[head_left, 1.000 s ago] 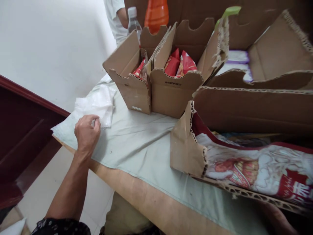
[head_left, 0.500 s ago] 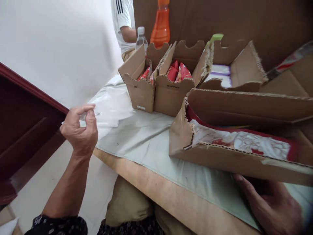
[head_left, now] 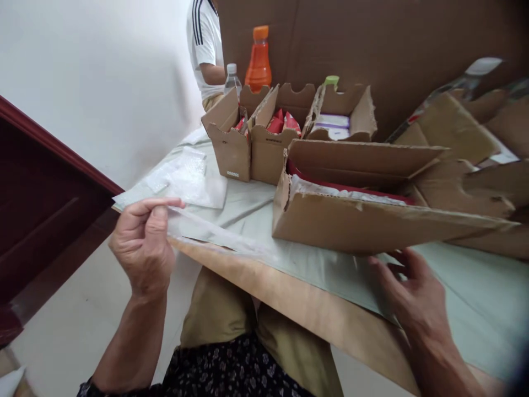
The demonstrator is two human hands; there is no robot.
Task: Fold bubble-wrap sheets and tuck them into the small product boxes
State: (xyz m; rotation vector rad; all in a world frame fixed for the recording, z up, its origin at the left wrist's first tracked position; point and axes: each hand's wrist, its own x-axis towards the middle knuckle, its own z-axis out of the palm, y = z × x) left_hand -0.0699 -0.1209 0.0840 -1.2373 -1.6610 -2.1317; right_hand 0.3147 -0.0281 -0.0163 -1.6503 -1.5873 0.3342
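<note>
Between thumb and forefinger, my left hand (head_left: 144,242) pinches a clear plastic bag (head_left: 219,234), which trails to the right along the table edge. More clear plastic bags (head_left: 198,182) lie flat on the cloth just behind that hand. My right hand (head_left: 419,295) is low over the cloth in front of a long cardboard box (head_left: 330,220); its fingers are apart, and nothing shows in them. The fingertips are close to the box's lower front edge, and I cannot tell whether they touch it. Inside that box lies a red and white packet (head_left: 351,190).
Cardboard boxes holding red packets (head_left: 276,122) and white-purple packs (head_left: 333,121) stand behind. An orange bottle (head_left: 258,63) and a clear bottle (head_left: 232,80) rise beyond. More open boxes (head_left: 458,187) crowd the right. A person in a white shirt (head_left: 206,44) is at the back.
My left hand has moved slightly right and down, and the bag now stretches out from it. My right hand has come out from under the long box's front edge. The view has shifted.
</note>
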